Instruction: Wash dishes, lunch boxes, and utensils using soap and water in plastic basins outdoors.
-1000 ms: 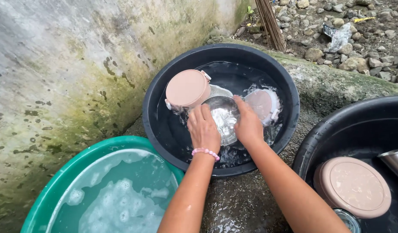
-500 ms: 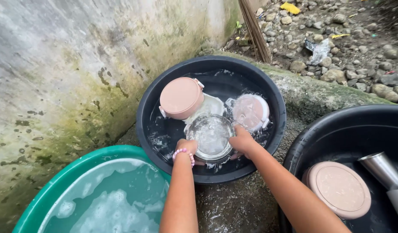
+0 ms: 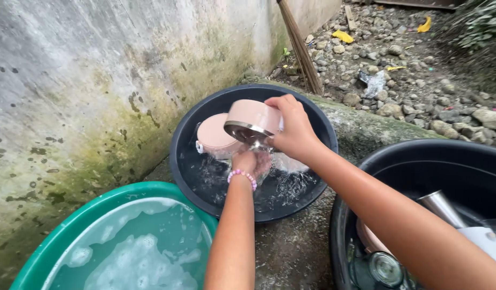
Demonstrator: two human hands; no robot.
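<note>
The right hand [image 3: 295, 129] is gripping a round pink container with a shiny metal rim [image 3: 251, 122], with its fingers curled over the far side and its thumb on the near side. The container is sticking out to the left of this hand, up in the air above the big round black plastic basin [image 3: 200, 110] of water. It is tipped on its side, so its open mouth is pointing down and toward the person, and its flat bottom is pointing up and away. Its axis is slanting, not upright. The left hand [image 3: 251, 161] is just below the container, nearly under its mouth, with its fingers bent in the splashing water; I cannot tell if it is holding anything. A second round pink container [image 3: 215, 138] is floating in the basin, just beyond and to the left of the left hand. A green plastic basin [image 3: 124, 193] with soapy water is sitting nearer the person, left of the left arm.
</note>
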